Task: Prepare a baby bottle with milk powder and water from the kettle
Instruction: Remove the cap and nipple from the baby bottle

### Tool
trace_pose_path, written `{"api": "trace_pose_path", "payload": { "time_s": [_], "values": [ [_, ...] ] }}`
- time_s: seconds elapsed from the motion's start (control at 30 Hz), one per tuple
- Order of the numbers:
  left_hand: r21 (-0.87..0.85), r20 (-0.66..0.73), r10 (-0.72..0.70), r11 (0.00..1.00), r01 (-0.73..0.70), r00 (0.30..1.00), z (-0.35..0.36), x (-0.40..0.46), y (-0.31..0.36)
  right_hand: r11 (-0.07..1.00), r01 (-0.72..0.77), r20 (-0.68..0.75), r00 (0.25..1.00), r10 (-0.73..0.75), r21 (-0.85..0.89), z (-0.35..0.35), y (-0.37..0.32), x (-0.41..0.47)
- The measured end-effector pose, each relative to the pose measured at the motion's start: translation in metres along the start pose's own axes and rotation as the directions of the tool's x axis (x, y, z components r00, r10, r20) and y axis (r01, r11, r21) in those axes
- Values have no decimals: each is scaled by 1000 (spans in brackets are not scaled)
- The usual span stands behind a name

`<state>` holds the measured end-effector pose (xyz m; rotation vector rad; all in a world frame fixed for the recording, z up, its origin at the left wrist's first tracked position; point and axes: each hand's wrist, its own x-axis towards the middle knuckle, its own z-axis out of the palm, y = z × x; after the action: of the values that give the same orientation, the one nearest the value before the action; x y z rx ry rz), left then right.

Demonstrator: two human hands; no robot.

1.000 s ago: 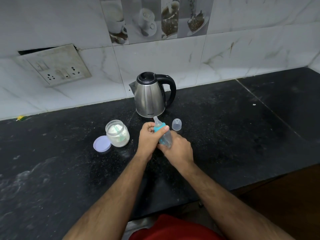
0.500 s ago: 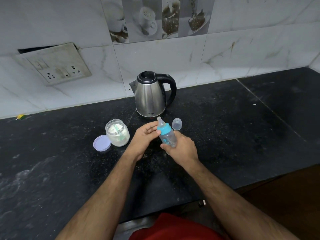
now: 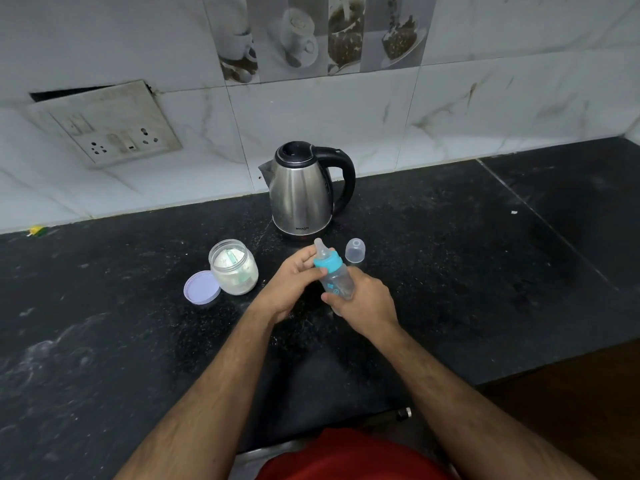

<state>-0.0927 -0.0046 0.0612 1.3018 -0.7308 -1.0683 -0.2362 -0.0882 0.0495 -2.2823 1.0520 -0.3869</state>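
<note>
Wall socket panel (image 3: 104,128), dark countertop (image 3: 485,271)

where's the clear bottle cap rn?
In the head view the clear cap stands on the black counter, just in front of the kettle and right of the baby bottle, touched by neither hand.

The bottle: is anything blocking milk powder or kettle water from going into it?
Yes. The blue collar with its teat sits on the bottle, closing the mouth. The left hand touches that collar; the right hand holds the body.
</note>
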Motion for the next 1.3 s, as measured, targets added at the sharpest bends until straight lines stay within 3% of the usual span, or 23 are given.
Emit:
{"api": "trace_pose_path", "payload": {
  "time_s": [0.33,0.53,0.63,0.8,0.93,1.1,1.3],
  "values": [
    [191,-116,1,981,21,993,-2,22,-1,997,66,-48,997,-67,-33,10,12,13],
    [203,-239,43,979,7,970,-10,44,-1,999,-29,-34,999,29,18,6,27,28],
    [314,-280,41,948,51,959,-20,58,-7,997,-48,-55,997,51,55,3,34,35],
    [615,-338,40,766,188,940,-29,84,-29,993,-57,-68,996,64,102,-1,40,46],
    [784,-263,63,595,175,963,-29,102,-40,991,-46,-69,996,55,129,-3,42,54],
    [883,-155,-44,443,158,987,-33,120,-44,986,-44,-72,996,56,160,-4,45,66],
    [931,-102,-116,340,136,988,-39,127,-45,981,-46,-70,996,60,190,-1,42,74]
  ]
}}
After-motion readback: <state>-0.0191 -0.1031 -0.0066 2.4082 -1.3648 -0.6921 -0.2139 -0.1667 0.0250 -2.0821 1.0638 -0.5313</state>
